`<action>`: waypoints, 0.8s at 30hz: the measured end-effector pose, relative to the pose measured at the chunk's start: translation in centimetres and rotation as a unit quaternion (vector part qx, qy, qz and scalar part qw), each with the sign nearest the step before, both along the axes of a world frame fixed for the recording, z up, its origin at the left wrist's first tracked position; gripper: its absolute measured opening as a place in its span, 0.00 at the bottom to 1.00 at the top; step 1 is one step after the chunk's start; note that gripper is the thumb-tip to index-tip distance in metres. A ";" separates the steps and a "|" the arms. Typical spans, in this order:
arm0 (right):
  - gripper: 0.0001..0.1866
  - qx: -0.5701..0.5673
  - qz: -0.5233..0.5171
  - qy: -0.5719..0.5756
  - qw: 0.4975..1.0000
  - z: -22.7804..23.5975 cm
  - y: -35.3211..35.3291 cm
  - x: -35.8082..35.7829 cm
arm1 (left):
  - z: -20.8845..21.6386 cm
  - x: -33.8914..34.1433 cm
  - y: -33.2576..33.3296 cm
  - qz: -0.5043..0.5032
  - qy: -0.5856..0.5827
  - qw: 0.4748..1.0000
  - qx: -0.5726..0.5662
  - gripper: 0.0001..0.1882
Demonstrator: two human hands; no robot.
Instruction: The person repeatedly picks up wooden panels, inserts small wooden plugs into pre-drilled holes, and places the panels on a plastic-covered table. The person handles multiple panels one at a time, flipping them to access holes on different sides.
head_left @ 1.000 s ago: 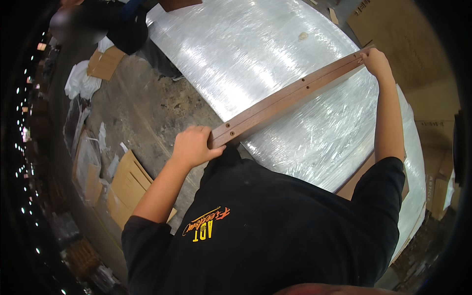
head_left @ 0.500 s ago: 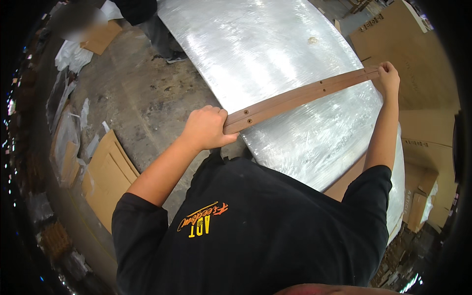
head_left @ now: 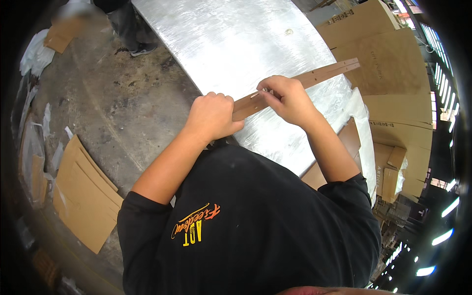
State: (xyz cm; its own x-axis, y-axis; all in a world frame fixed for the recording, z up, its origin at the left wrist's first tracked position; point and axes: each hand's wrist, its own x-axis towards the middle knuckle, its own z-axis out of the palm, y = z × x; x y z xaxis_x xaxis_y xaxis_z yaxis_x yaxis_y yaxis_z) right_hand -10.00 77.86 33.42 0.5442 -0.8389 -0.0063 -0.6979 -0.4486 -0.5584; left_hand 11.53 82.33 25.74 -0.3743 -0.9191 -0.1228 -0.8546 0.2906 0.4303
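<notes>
My left hand (head_left: 211,117) is closed around the left end of a long brown wooden slat (head_left: 328,73) with small holes and a line running along its length. Over the slat, a little right of the left hand, my right hand (head_left: 291,102) is curled with thumb and fingertips brought together. Something small and pale shows at those fingertips, too small to name. The slat's far end sticks out to the upper right, above a broad surface wrapped in shiny clear film (head_left: 216,37).
Large cardboard boxes (head_left: 388,64) stand along the right. Flat cardboard sheets (head_left: 86,196) lie on the stained concrete floor (head_left: 118,98) at left, near crumpled white plastic (head_left: 37,51). Another person (head_left: 125,27) stands at the upper left. Brown panels (head_left: 344,142) lie by my right arm.
My right hand has let go of the slat's far end and come in close to my left hand, its fingertips over the wood. The view has shifted to the right.
</notes>
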 end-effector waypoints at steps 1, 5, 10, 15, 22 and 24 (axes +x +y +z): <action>0.05 -0.010 0.005 0.005 1.000 0.0 0.2 0.1 | 0.0 0.0 0.0 -0.004 0.006 1.000 -0.006 0.24; 0.04 -0.072 0.020 0.035 0.997 -0.1 0.8 0.7 | -0.3 0.1 -0.3 -0.010 0.017 1.000 0.004 0.24; 0.04 -0.115 0.055 0.093 0.987 0.3 1.2 1.0 | -0.4 0.3 -0.6 -0.012 0.025 0.999 0.018 0.23; 0.09 -0.124 0.037 0.154 0.980 0.5 1.8 2.4 | -1.0 0.2 -0.5 -0.012 0.037 0.999 -0.003 0.23; 0.20 -0.123 0.025 0.248 0.960 0.4 1.2 1.8 | -0.7 0.1 -0.3 0.002 0.054 0.998 0.030 0.23; 0.17 -0.090 0.079 0.179 0.977 -0.1 1.1 0.9 | -0.1 0.1 -0.5 -0.009 0.050 0.998 0.024 0.23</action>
State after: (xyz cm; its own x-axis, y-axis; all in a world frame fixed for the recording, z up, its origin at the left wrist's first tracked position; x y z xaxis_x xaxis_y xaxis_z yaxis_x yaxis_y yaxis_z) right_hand -9.08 78.92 33.33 0.6564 -0.7502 -0.0799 -0.7484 -0.6342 -0.1940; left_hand 11.62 81.88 25.63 -0.4031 -0.9063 -0.1268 -0.8015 0.2828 0.5270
